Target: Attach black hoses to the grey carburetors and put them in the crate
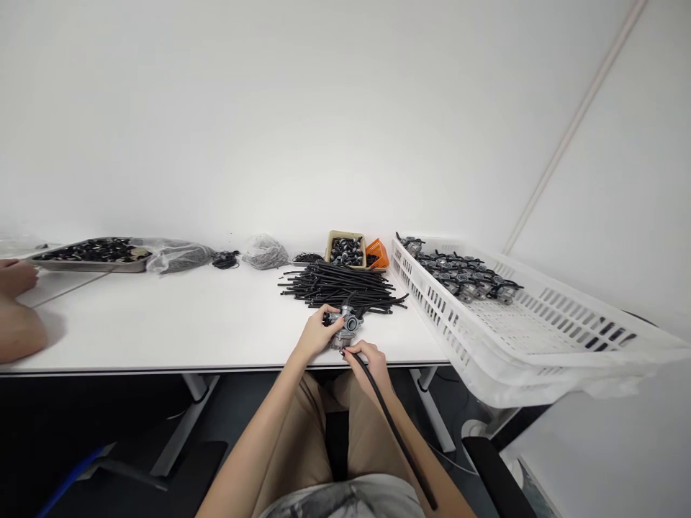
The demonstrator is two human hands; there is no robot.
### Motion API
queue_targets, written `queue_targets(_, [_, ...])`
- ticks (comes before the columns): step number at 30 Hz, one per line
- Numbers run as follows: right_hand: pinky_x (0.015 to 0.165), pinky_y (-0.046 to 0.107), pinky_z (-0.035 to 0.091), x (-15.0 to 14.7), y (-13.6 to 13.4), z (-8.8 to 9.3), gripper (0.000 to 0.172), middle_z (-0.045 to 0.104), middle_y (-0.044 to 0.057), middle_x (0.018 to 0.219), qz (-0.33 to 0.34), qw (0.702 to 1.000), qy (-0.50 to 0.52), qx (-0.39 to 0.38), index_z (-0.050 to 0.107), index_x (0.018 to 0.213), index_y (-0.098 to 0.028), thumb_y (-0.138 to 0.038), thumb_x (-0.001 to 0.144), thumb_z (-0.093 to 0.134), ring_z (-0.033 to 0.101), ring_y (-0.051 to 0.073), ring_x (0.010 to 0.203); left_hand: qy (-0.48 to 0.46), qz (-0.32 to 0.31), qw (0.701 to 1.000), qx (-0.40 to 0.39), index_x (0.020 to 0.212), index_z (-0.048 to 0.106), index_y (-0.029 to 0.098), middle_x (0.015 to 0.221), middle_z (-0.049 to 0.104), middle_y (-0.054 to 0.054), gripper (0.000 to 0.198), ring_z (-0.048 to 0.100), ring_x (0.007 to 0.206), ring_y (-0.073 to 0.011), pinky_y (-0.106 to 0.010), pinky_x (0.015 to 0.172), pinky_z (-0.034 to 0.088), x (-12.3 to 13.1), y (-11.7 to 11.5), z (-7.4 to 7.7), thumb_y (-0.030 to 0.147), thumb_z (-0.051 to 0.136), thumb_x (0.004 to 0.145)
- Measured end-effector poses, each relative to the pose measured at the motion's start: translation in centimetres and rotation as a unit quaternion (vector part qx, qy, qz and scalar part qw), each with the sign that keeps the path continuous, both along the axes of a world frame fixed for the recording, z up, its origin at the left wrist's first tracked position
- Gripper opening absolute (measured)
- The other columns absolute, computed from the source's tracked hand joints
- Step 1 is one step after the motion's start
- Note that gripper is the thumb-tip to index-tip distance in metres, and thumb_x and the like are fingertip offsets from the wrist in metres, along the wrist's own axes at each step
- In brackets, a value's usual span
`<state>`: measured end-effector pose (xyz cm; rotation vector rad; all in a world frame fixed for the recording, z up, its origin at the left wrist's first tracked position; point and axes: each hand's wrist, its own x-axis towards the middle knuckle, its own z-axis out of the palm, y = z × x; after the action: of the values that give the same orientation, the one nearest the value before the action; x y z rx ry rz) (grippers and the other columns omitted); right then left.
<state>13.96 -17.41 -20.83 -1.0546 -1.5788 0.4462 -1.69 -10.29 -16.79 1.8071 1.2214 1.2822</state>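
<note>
Near the table's front edge, my left hand [319,331] is closed around the side of a silver metal carburetor-like part [349,324]. Between the fingertips of my right hand [371,360], just below that part, is the end of a long black rubber tube [396,432]. The tube's end is at the bottom of the metal part; whether it is fitted on cannot be made out. The rest of the tube hangs down along my right forearm. Right behind the metal part lies a pile of black tubes [335,284].
A white perforated crate [443,316] with several metal parts stands at the right. Behind the pile are a beige bin [346,234] and an orange basket [381,253]. Plastic bags [264,252] and a tray [91,266] of black pieces lie leftward. Another person's arm [19,327] rests far left.
</note>
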Motion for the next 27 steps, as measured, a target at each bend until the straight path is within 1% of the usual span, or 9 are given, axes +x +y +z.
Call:
queue_targets(4, [0.075,0.031,0.050,0.6,0.2,0.2,0.014,0.071,0.004,0.078,0.037,0.996,0.054,-0.065,0.070,0.081,-0.020,-0.033,0.079,0.067,0.066,0.021,0.079,-0.021,-0.020,1.000,0.010,0.100,0.061,0.020,0.107,0.069,-0.006,0.026,0.062,0.103,-0.0229,-0.036,0.094,0.045,-0.2,0.0,-0.1,0.035,0.061,0.078])
queue_targets(8, [0.075,0.031,0.053,1.3,0.4,0.5,0.020,0.071,0.006,0.083,0.090,0.985,0.122,-0.082,0.067,0.087,-0.020,-0.038,0.080,0.066,0.068,0.022,0.081,-0.078,-0.054,0.995,-0.008,0.107,0.055,0.020,0.107,0.069,-0.007,0.031,0.063,0.102,-0.0220,-0.034,0.088,0.048,-0.2,0.2,-0.3,0.033,0.058,0.079])
queue_targets(12, [0.074,0.033,0.054,1.5,0.9,0.5,0.028,0.069,0.005,0.078,0.135,0.968,0.193,-0.083,0.062,0.094,-0.021,-0.045,0.081,0.067,0.068,0.021,0.077,-0.135,-0.086,0.987,-0.030,0.108,0.047,0.021,0.093,0.068,-0.004,0.038,0.063,0.082,-0.0185,-0.029,0.071,0.047,-0.1,0.3,-0.4,0.044,0.056,0.080])
queue_targets(15, [0.070,0.031,0.053,0.8,1.6,-0.1,0.033,0.065,0.005,0.078,0.094,0.964,0.243,-0.059,0.060,0.092,-0.020,-0.046,0.075,0.072,0.063,0.020,0.075,-0.148,-0.111,0.982,-0.039,0.100,0.043,0.022,0.075,0.060,0.002,0.040,0.054,0.064,-0.0135,-0.024,0.059,0.040,0.0,0.1,-0.3,0.052,0.056,0.077])
queue_targets(17, [0.072,0.031,0.053,0.1,2.1,-0.4,0.038,0.062,0.006,0.086,0.044,0.956,0.289,-0.038,0.058,0.096,-0.020,-0.045,0.073,0.074,0.061,0.019,0.080,-0.159,-0.132,0.978,-0.037,0.096,0.041,0.022,0.070,0.054,0.005,0.042,0.047,0.058,-0.0111,-0.022,0.055,0.035,0.0,0.1,-0.2,0.055,0.057,0.076])
queue_targets(20, [0.079,0.034,0.054,-1.0,2.2,-0.4,0.057,0.058,0.009,0.107,-0.002,0.947,0.321,-0.016,0.048,0.120,-0.024,-0.043,0.073,0.074,0.059,0.020,0.092,-0.170,-0.146,0.974,-0.036,0.095,0.039,0.023,0.068,0.050,0.006,0.046,0.042,0.055,-0.0094,-0.021,0.053,0.032,-0.1,0.0,-0.2,0.058,0.059,0.075])
queue_targets(22, [0.083,0.037,0.054,-1.4,1.9,0.0,0.071,0.051,0.012,0.124,-0.010,0.949,0.316,-0.005,0.035,0.135,-0.028,-0.042,0.075,0.071,0.058,0.021,0.098,-0.172,-0.143,0.974,-0.037,0.094,0.038,0.023,0.067,0.048,0.007,0.048,0.041,0.055,-0.0093,-0.021,0.053,0.031,-0.2,0.0,-0.3,0.061,0.059,0.074])
queue_targets(24, [0.087,0.039,0.054,-1.7,1.5,0.5,0.079,0.043,0.015,0.137,-0.008,0.952,0.307,0.002,0.024,0.144,-0.031,-0.041,0.079,0.068,0.058,0.022,0.103,-0.174,-0.140,0.974,-0.034,0.094,0.038,0.023,0.068,0.049,0.006,0.051,0.043,0.056,-0.0099,-0.022,0.053,0.032,-0.2,0.1,-0.4,0.064,0.060,0.073])
queue_targets(27, [0.094,0.043,0.052,-1.7,1.2,0.8,0.080,0.031,0.014,0.153,-0.006,0.963,0.269,-0.003,0.018,0.151,-0.033,-0.043,0.085,0.062,0.054,0.025,0.118,-0.175,-0.138,0.975,-0.022,0.093,0.038,0.023,0.072,0.052,0.004,0.053,0.047,0.060,-0.0113,-0.022,0.056,0.034,-0.3,0.2,-0.5,0.066,0.061,0.071])
